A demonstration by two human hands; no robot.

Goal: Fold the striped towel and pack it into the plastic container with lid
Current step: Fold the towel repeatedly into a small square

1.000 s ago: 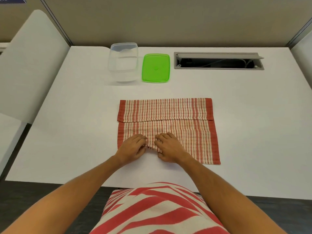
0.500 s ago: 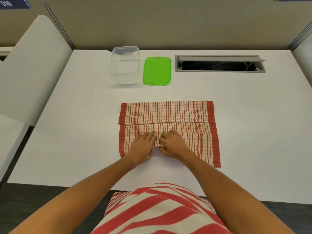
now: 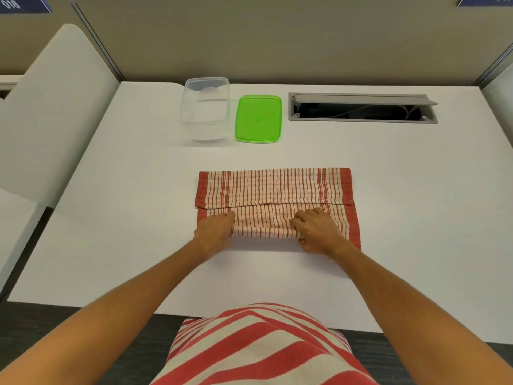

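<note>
The red-and-cream striped towel (image 3: 274,190) lies on the white desk, its far part folded toward me and its near edge turned up into a soft fold. My left hand (image 3: 215,232) grips the near fold at its left end. My right hand (image 3: 316,230) grips the same fold further right, fingers curled over the cloth. The clear plastic container (image 3: 205,108) stands open at the back of the desk, and its green lid (image 3: 258,118) lies flat just right of it.
A grey cable hatch (image 3: 361,108) is open in the desk at the back right. White divider panels (image 3: 50,107) flank the desk on the left and far right. The desk's front edge runs close to my striped shirt.
My hands have spread apart along the towel's near edge, left hand leftward and right hand rightward. The near edge has been lifted and rolled away from me into a fold.
</note>
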